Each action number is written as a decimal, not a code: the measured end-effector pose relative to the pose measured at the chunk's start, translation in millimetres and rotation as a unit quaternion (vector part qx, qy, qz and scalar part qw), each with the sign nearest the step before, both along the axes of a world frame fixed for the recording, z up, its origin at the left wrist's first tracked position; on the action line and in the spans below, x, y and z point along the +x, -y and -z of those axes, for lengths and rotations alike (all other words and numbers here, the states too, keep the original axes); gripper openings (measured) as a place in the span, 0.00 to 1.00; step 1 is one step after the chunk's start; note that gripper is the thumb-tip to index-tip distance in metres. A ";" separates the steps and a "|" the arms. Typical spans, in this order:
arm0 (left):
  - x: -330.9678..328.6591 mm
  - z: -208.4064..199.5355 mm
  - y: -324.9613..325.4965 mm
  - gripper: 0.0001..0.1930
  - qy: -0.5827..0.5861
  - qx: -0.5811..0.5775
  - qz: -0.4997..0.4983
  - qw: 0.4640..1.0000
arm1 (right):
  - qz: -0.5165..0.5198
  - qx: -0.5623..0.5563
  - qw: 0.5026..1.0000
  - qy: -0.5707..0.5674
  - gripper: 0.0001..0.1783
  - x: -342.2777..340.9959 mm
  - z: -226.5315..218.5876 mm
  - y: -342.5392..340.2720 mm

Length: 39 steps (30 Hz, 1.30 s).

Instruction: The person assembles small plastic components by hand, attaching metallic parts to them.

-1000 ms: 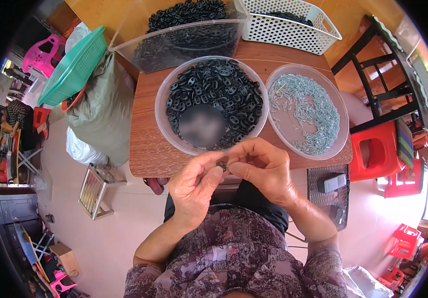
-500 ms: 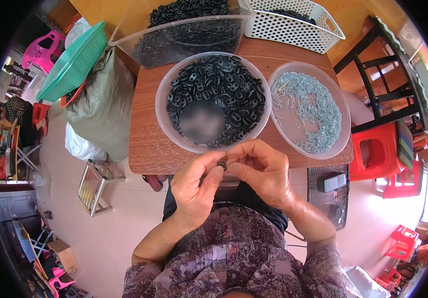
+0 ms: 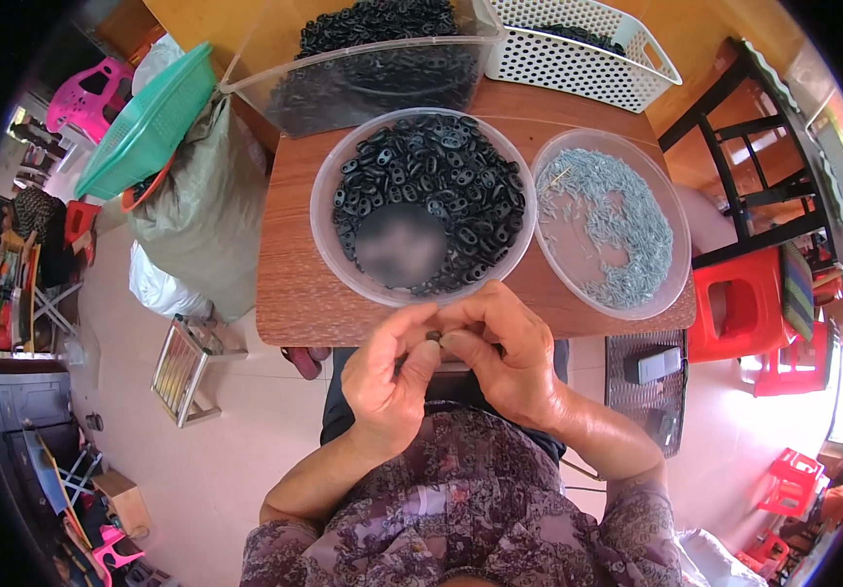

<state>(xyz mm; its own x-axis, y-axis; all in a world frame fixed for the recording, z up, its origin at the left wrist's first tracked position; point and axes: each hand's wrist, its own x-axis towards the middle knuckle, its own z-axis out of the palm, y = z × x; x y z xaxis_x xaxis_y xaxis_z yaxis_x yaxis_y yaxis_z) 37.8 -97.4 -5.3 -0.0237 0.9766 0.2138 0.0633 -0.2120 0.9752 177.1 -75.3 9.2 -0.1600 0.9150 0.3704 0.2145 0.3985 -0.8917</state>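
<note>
Over the table's front edge, my left hand (image 3: 382,380) pinches a small dark piece (image 3: 433,336) between thumb and fingers. It seems to be one of the black two-hole oval pieces. My right hand (image 3: 507,357) is closed in a pinch against the same spot; what its fingertips hold is hidden. Just beyond my hands stands a round clear tub (image 3: 322,217) heaped with black two-hole oval pieces (image 3: 485,196); a round blurred patch covers part of them. To its right, a shallow clear dish (image 3: 578,256) holds many thin silvery screw-like pieces (image 3: 630,210).
At the back of the wooden table (image 3: 289,284) stand a large clear bin (image 3: 245,83) of black pieces and a white perforated basket (image 3: 578,73). A grey-green sack (image 3: 196,230) under a green basket (image 3: 147,127) is left; red stools (image 3: 734,303) are right.
Both hands have come slightly nearer to me, still pinched together at the small piece. The view has shifted slightly; the containers stay in place.
</note>
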 end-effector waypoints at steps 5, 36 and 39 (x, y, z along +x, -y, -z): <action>-4.9 0.3 -2.8 0.15 0.047 0.006 -0.006 0.999 | -0.010 0.060 0.997 0.052 0.08 0.5 0.6 -7.4; -30.7 5.7 -1.9 0.11 0.186 -0.126 0.018 0.974 | -0.060 0.293 0.825 0.480 0.07 -26.4 16.8 -130.9; -28.2 5.3 -3.0 0.11 0.180 -0.120 0.022 0.976 | -0.066 0.293 0.843 0.446 0.08 -22.0 19.8 -129.2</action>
<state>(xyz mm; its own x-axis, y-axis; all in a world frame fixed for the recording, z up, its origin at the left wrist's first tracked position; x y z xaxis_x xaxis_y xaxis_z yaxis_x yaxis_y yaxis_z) 9.6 -94.4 -10.6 -0.0121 0.9993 -0.0366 -0.2964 0.0314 0.9545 155.1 53.9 -10.6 -0.7004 0.5693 0.4306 0.6148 0.7876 -0.0411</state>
